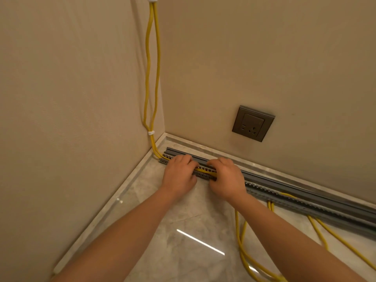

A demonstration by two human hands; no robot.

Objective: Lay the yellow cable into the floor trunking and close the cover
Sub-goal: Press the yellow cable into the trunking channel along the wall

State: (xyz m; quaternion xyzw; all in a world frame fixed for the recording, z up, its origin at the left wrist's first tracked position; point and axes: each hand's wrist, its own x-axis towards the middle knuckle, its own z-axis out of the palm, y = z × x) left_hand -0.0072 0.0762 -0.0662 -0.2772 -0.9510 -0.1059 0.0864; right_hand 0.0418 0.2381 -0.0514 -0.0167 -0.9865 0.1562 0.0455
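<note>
1. Nearest the camera, two bare forearms reach forward over the glossy marble floor [183,210].
2. By the right forearm, loose loops of the yellow cable [242,247] lie on the floor, not yet in the channel.
3. The left hand [179,174] is palm down on the grey trunking [284,195], its fingers curled over the cable and pressing it into the slot.
4. The right hand [225,178] sits just beside it, fingers bent down onto the same stretch; whether it pinches the cable or only pushes on it, I cannot tell.
5. Between the hands a short run of cable shows inside the open channel.
6. Right of the right hand, the trunking is uncovered.
7. Beyond the left hand, the cable climbs the wall corner.
8. Above the right hand, a wall socket [253,123].
</note>
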